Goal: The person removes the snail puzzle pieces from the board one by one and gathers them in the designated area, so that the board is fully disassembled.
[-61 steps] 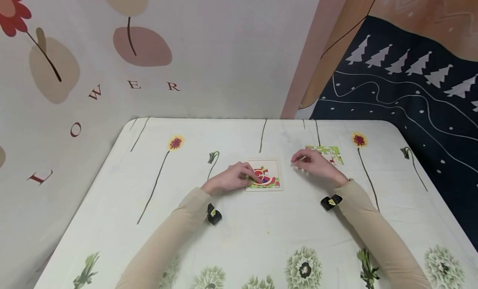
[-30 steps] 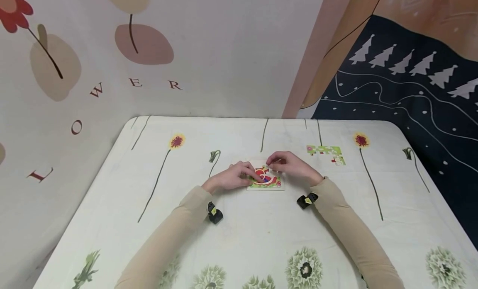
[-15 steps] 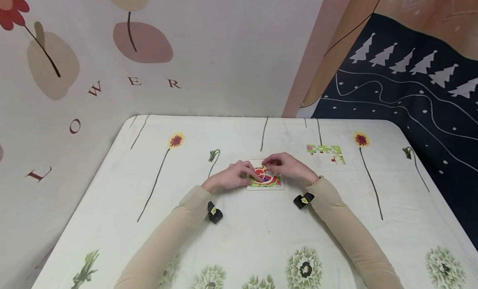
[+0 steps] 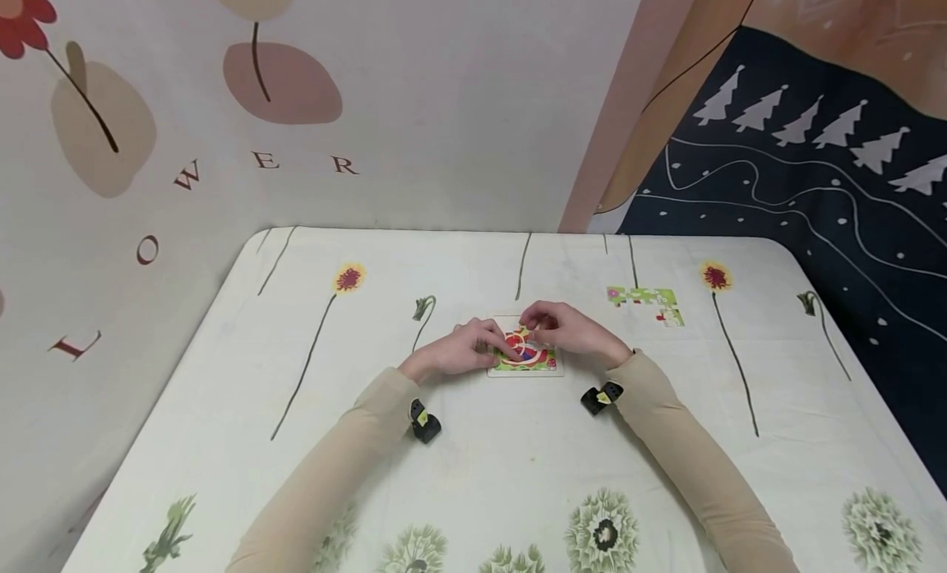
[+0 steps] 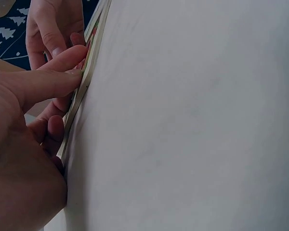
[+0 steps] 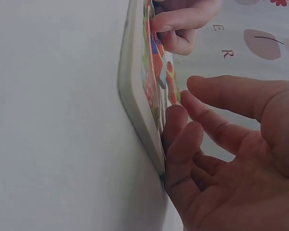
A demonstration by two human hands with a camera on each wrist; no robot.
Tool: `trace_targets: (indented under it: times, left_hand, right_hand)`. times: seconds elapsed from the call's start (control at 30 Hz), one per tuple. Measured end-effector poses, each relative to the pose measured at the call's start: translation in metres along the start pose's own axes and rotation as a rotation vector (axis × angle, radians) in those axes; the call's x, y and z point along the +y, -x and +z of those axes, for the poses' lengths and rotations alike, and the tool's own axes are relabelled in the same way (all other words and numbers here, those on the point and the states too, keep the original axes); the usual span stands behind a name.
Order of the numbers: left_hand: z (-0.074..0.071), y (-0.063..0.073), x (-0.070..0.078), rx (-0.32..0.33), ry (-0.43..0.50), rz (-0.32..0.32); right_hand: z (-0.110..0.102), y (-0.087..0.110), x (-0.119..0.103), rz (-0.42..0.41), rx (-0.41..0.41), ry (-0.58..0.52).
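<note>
A small jigsaw puzzle board [image 4: 527, 373] with a pale rim lies mid-table in the head view. Its assembled pieces show a red picture over a green strip [image 4: 543, 364]. My left hand [image 4: 462, 349] rests at the board's left side, outstretched fingers pressing on the picture. Over the upper right part, my right hand [image 4: 573, 330] bends its fingers around a small red and green puzzle piece [image 6: 170, 79]. In the right wrist view that piece is tilted and slightly raised, one end against the index fingertip. The hand hides the board's upper right corner.
Loose green, white and red puzzle pieces [image 4: 642, 297] lie to the right, further back on the table. A white cloth [image 4: 473, 474] printed with flowers covers the table. Behind it hang a printed pale curtain [image 4: 459, 129] and a dark one with white trees [image 4: 769, 170].
My right hand has come left from near the loose pieces to the board's upper right, with only a slight shift in the last half second. The left hand has stayed in place.
</note>
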State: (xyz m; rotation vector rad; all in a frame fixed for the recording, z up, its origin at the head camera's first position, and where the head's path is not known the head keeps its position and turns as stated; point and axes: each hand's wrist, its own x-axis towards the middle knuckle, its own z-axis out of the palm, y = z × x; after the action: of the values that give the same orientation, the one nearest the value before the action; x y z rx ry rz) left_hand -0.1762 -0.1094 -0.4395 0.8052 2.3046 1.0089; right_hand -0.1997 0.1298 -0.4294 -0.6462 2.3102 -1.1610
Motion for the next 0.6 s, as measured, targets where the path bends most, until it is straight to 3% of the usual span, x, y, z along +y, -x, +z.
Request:
trace_targets:
  times: [0.6]
  left_hand:
    - [0.0002,-0.0007,0.0001,-0.002,0.0,0.003]
  right_hand:
    - [-0.0022,0.0013,0.0001,-0.042,0.018,-0.08]
